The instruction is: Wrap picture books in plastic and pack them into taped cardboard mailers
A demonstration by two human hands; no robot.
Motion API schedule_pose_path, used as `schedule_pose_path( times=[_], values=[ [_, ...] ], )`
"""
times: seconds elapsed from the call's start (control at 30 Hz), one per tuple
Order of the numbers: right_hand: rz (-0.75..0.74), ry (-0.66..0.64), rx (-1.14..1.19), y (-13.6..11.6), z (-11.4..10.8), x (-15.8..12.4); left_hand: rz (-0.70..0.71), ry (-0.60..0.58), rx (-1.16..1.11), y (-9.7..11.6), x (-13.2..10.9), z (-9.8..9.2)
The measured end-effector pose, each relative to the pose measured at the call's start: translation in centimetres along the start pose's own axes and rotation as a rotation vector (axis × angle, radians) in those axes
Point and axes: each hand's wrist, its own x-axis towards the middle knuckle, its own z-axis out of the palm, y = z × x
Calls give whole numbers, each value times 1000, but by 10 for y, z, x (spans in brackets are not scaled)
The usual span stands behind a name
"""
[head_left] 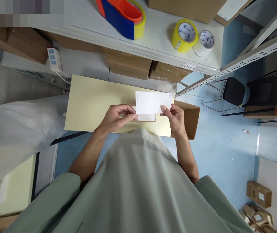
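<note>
My left hand (117, 118) pinches the left edge of a white label sheet (151, 103), fingers closed on it. At the sheet's lower right corner, my right hand (174, 118) grips it with thumb on top. Under the sheet a second white piece (146, 117) peeks out, perhaps a backing or another label. Both hands hover over a pale yellow board (90, 103) and an open brown cardboard box (189, 118).
A white table (158, 35) ahead carries a red-blue tape dispenser (122, 14), a yellow tape roll (184, 35) and a white tape roll (205, 42). Flat cartons (128, 64) lie under it. A black chair (250, 92) stands right, a white bag (14, 129) left.
</note>
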Motion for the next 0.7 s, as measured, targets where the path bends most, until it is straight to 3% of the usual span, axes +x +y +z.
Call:
schedule_pose_path(
  times=[0.4, 0.7],
  values=[
    [12, -51, 5, -7, 4, 7, 4, 7, 31, 6, 2, -7],
    [96, -162, 74, 11, 18, 12, 102, 7, -76, 6, -2, -9]
  ],
)
